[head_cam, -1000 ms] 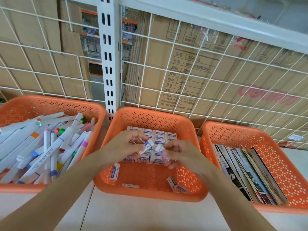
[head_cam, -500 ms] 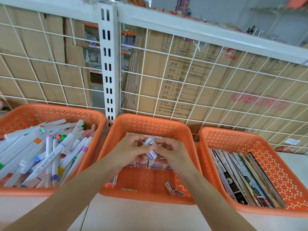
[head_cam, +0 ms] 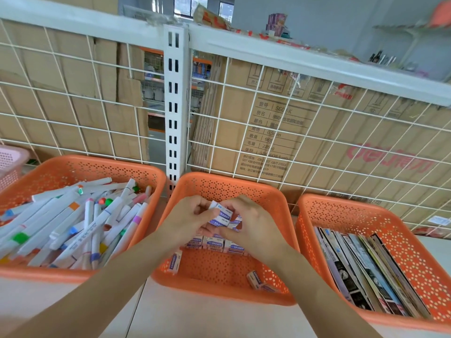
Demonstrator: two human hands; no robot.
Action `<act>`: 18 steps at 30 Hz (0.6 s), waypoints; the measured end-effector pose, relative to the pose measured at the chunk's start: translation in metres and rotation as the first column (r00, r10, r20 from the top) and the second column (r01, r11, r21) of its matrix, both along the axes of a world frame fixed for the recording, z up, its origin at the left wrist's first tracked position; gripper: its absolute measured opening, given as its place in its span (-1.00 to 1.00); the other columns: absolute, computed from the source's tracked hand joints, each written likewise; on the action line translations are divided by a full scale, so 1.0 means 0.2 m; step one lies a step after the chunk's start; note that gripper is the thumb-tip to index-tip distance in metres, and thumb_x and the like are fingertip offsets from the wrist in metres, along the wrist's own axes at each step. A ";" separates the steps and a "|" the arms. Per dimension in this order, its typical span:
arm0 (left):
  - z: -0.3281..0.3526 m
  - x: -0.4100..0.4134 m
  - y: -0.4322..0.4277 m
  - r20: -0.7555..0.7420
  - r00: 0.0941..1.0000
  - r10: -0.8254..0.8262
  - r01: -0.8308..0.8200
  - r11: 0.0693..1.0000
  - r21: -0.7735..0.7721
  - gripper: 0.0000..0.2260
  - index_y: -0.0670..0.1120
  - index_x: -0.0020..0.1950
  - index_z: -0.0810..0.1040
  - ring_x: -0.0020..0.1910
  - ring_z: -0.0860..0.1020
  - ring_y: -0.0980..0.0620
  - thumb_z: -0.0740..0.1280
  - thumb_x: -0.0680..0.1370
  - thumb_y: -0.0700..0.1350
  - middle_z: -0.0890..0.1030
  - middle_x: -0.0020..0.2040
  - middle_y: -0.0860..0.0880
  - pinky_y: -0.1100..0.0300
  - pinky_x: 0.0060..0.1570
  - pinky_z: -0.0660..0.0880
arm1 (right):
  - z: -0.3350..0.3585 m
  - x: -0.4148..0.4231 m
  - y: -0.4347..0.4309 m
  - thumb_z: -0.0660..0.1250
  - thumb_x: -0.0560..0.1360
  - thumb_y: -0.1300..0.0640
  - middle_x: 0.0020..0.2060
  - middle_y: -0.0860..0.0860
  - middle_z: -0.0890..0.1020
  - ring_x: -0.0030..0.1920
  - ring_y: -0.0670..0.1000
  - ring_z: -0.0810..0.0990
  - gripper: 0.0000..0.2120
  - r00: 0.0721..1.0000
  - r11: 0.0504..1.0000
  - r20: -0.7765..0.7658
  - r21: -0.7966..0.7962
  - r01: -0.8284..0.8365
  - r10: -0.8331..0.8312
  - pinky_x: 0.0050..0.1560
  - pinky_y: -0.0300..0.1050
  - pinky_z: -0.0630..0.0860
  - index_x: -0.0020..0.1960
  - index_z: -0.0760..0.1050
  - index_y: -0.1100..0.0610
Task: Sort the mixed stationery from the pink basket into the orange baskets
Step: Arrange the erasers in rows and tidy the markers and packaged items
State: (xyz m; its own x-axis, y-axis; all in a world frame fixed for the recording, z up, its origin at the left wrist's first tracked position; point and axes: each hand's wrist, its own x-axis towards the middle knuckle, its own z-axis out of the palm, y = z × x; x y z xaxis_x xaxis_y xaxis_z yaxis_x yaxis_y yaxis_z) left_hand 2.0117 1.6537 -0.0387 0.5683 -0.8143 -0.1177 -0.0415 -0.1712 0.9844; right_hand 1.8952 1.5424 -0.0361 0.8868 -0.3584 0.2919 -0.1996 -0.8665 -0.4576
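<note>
Three orange baskets stand in a row on the bench (head_cam: 195,318), and one pink basket (head_cam: 9,157) shows at the far left edge. The left basket (head_cam: 97,162) holds a heap of markers (head_cam: 73,228), too many to count. The right basket (head_cam: 341,203) holds booklets (head_cam: 366,264) stacked on edge, their number unclear.

Over the middle basket (head_cam: 227,181), the left grip (head_cam: 188,220) and the right grip (head_cam: 253,225) are pressed close together. Both have curled fingers pinching a small clump of erasers (head_cam: 223,215). At least two white and blue wrappers show between the fingers.

Below the hands, three boxed erasers (head_cam: 214,242) show in a packed row. One loose eraser (head_cam: 175,261) lies at the near left of that basket, and two more (head_cam: 255,279) lie at the near right.

A second ago the hands were slightly apart, each with an eraser, and now they meet around the clump. The view has lifted, so the baskets sit lower in the picture, and the pink basket has come into sight. The three loose erasers lie where they did.
</note>
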 end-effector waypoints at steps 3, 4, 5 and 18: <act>-0.03 0.04 0.04 0.317 0.948 -0.013 -0.008 0.998 0.063 -0.86 -0.20 0.04 0.53 -0.21 0.61 0.08 0.33 0.54 -0.15 0.64 -0.11 -0.11 0.20 -0.16 0.57 | -0.01 0.03 -0.01 0.44 0.40 0.05 -0.09 -0.13 0.50 -0.09 -0.14 0.45 -0.66 1.000 0.999 0.015 0.034 -0.025 0.024 -0.04 -0.32 0.38 0.15 0.53 0.05; -0.04 0.06 0.06 0.468 0.884 -0.011 -0.025 0.997 0.070 -0.86 -0.14 0.05 0.54 -0.13 0.60 0.09 0.33 0.54 -0.12 0.64 -0.08 -0.04 0.16 -0.07 0.55 | -0.01 0.04 -0.01 0.45 0.40 0.06 -0.08 -0.12 0.52 -0.09 -0.13 0.46 -0.68 1.000 0.999 0.008 0.047 -0.020 0.020 -0.04 -0.33 0.37 0.14 0.54 0.06; -0.05 0.08 0.09 0.616 0.788 0.010 -0.055 0.997 0.053 -0.87 -0.10 0.06 0.55 -0.07 0.58 0.08 0.34 0.53 -0.12 0.63 -0.06 0.01 0.14 -0.01 0.51 | -0.02 0.04 -0.02 0.45 0.40 0.07 -0.08 -0.09 0.55 -0.09 -0.11 0.47 -0.69 1.000 0.998 -0.006 0.061 -0.015 0.016 -0.03 -0.30 0.39 0.12 0.55 0.08; -0.19 0.17 0.15 0.966 0.260 -0.002 -0.152 0.987 0.043 -0.68 -0.09 0.02 0.59 -0.02 0.59 -0.07 0.49 0.30 -0.29 0.58 -0.03 -0.02 0.04 0.20 0.13 | -0.13 0.24 0.09 0.33 0.47 0.01 0.08 0.14 0.55 0.10 0.15 0.53 -0.63 0.892 0.949 -0.442 -0.230 -0.217 0.096 0.04 0.02 0.46 0.19 0.48 0.19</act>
